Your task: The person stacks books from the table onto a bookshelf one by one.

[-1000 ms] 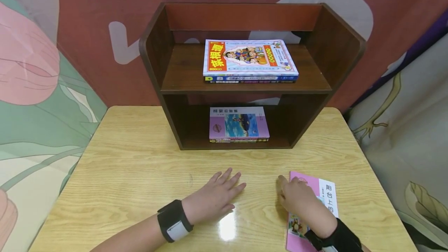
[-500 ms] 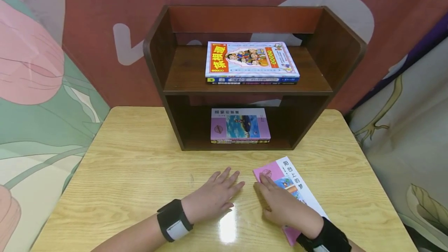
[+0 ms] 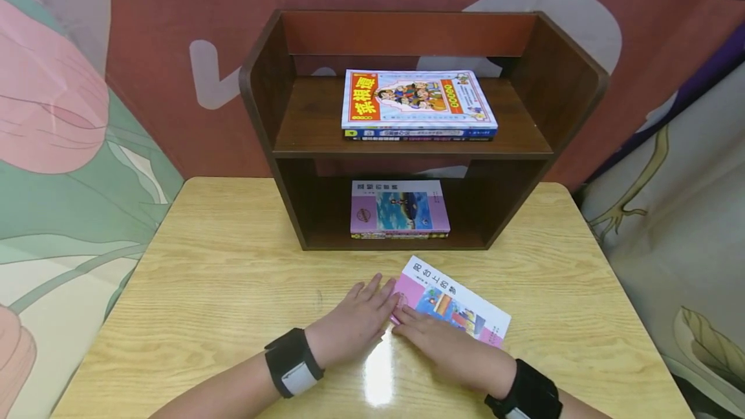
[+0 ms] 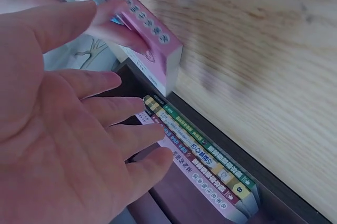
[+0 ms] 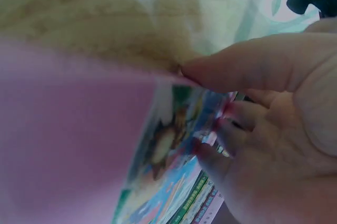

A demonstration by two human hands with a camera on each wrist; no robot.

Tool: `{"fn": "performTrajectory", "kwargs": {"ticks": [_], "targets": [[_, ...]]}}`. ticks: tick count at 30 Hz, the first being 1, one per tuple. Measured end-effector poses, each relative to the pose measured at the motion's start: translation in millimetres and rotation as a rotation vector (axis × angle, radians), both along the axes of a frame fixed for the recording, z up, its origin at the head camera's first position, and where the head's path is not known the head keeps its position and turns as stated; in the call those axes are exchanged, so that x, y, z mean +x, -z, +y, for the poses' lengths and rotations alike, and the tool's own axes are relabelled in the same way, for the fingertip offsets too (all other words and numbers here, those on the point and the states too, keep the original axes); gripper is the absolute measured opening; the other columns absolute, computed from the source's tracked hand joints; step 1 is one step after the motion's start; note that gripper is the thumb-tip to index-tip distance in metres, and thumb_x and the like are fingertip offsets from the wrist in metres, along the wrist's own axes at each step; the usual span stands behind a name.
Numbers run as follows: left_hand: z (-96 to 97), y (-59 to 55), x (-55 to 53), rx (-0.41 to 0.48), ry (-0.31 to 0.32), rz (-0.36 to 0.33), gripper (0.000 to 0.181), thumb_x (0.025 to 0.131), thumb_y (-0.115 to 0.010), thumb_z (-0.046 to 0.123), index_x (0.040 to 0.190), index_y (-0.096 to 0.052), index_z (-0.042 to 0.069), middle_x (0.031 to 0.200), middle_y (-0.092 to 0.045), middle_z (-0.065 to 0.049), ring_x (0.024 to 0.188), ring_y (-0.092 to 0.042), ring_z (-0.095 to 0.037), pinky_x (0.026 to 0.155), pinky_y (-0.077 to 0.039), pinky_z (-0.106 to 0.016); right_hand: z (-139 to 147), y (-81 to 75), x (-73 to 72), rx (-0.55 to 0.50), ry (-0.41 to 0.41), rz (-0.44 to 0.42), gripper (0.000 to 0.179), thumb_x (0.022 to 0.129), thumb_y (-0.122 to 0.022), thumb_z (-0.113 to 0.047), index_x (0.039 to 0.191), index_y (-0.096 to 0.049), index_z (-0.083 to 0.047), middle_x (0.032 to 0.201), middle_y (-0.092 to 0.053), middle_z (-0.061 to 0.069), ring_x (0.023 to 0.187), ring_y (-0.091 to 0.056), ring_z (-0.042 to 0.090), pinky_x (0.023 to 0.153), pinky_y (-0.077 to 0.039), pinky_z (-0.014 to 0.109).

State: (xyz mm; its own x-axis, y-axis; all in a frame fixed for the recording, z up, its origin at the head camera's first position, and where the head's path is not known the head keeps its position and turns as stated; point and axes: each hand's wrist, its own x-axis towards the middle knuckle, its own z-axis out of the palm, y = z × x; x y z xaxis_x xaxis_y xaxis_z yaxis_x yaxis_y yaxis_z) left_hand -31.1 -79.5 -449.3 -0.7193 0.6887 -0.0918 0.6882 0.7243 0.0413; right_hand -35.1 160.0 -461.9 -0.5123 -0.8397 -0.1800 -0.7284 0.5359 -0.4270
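A pink-and-white paperback book [image 3: 438,299] sits at the table's front middle, its cover turned up and its length slanting down to the right. My right hand [image 3: 448,346] lies across its near side and grips it. In the right wrist view, the thumb [image 5: 237,68] touches the book's edge while the fingers reach onto the picture cover. Beside the book's left end, my left hand [image 3: 353,327] has its fingers extended; whether they touch it I cannot tell. The left wrist view shows the left palm [image 4: 68,145] facing the book's pink spine [image 4: 138,16].
Behind the hands stands a dark brown two-tier bookshelf [image 3: 413,145]. Stacked books [image 3: 419,99] lie flat on its upper shelf, and a smaller stack [image 3: 399,207] lies below. The wooden table [image 3: 233,264] extends to both sides, with patterned cloth [image 3: 669,225] around.
My right hand has brought the book from the right toward the middle, turning it anticlockwise. Its left end is now close to my left hand, which has barely moved.
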Motion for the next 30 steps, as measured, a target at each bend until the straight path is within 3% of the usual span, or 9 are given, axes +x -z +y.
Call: {"fn": "performTrajectory", "kwargs": {"ticks": [5, 10, 17, 20, 22, 25, 27, 30], "targets": [[-0.7, 3.2, -3.5, -0.024, 0.003, 0.008, 0.061, 0.104, -0.058, 0.033, 0.155, -0.04, 0.004, 0.163, -0.027, -0.018, 0.149, -0.024, -0.039, 0.115, -0.031, -0.051, -1, 3.6, 3.1, -0.047, -0.124, 0.058, 0.065, 0.092, -0.052, 0.018, 0.152, -0.047, -0.008, 0.165, -0.027, 0.002, 0.15, -0.026, 0.025, 0.115, -0.033, 0.045], [-0.7, 3.7, -4.6, 0.004, -0.005, -0.044, 0.067, 0.102, -0.06, 0.035, 0.156, -0.038, 0.002, 0.164, -0.025, -0.018, 0.151, -0.021, -0.036, 0.116, -0.03, -0.052, -1, 7.4, 5.7, -0.085, -0.233, 0.13, 0.059, 0.095, -0.051, 0.013, 0.149, -0.051, -0.01, 0.161, -0.037, 0.003, 0.148, -0.032, 0.024, 0.113, -0.037, 0.042], [2.1, 3.2, -4.0, -0.014, 0.001, -0.132, 0.085, 0.09, -0.077, 0.042, 0.155, -0.041, 0.002, 0.163, -0.029, -0.016, 0.15, -0.027, -0.027, 0.115, -0.034, -0.047, -1, 8.6, 9.2, -0.088, -0.236, 0.167, 0.059, 0.095, -0.051, 0.012, 0.15, -0.05, -0.012, 0.16, -0.039, 0.003, 0.147, -0.033, 0.024, 0.113, -0.038, 0.042], [3.9, 5.2, -2.7, -0.028, -0.003, -0.109, 0.08, 0.089, -0.078, 0.04, 0.152, -0.046, 0.002, 0.16, -0.036, -0.014, 0.147, -0.034, -0.025, 0.112, -0.038, -0.046, -3, 8.5, 10.9, -0.136, -0.237, 0.213, 0.052, 0.097, -0.051, 0.007, 0.146, -0.054, -0.011, 0.159, -0.04, 0.006, 0.145, -0.037, 0.026, 0.112, -0.039, 0.044], [5.6, 6.7, -1.9, -0.029, -0.01, -0.077, 0.078, 0.088, -0.079, 0.04, 0.15, -0.05, 0.002, 0.157, -0.041, -0.014, 0.145, -0.038, -0.025, 0.111, -0.04, -0.047, -3, 7.5, 10.9, -0.174, -0.212, 0.24, 0.048, 0.095, -0.057, 0.005, 0.141, -0.056, -0.01, 0.154, -0.045, 0.009, 0.139, -0.045, 0.026, 0.11, -0.042, 0.043], [9.0, 8.7, -0.4, -0.057, -0.03, -0.037, 0.084, 0.083, -0.081, 0.049, 0.147, -0.053, 0.003, 0.155, -0.044, -0.013, 0.142, -0.042, -0.024, 0.109, -0.041, -0.047, -2, 3.3, 8.3, -0.176, -0.123, 0.278, 0.054, 0.082, -0.075, -0.001, 0.132, -0.058, -0.009, 0.142, -0.051, 0.01, 0.129, -0.052, 0.026, 0.106, -0.046, 0.043], [11.5, 10.0, 0.6, -0.077, -0.048, -0.022, 0.089, 0.079, -0.083, 0.055, 0.146, -0.055, 0.003, 0.153, -0.047, -0.013, 0.14, -0.045, -0.023, 0.108, -0.043, -0.046, 1, -1.3, 4.5, -0.103, -0.044, 0.273, 0.068, 0.074, -0.087, -0.009, 0.135, -0.055, -0.006, 0.14, -0.048, 0.011, 0.129, -0.05, 0.028, 0.106, -0.045, 0.046], [13.7, 11.3, 2.0, -0.099, -0.069, -0.009, 0.093, 0.075, -0.083, 0.061, 0.144, -0.057, 0.004, 0.15, -0.05, -0.013, 0.137, -0.049, -0.024, 0.107, -0.044, -0.044, 9, -8.5, -1.3, 0.047, 0.074, 0.225, 0.099, 0.069, -0.096, -0.032, 0.147, -0.045, 0.002, 0.153, -0.037, 0.019, 0.139, -0.039, 0.042, 0.107, -0.041, 0.057]]}}
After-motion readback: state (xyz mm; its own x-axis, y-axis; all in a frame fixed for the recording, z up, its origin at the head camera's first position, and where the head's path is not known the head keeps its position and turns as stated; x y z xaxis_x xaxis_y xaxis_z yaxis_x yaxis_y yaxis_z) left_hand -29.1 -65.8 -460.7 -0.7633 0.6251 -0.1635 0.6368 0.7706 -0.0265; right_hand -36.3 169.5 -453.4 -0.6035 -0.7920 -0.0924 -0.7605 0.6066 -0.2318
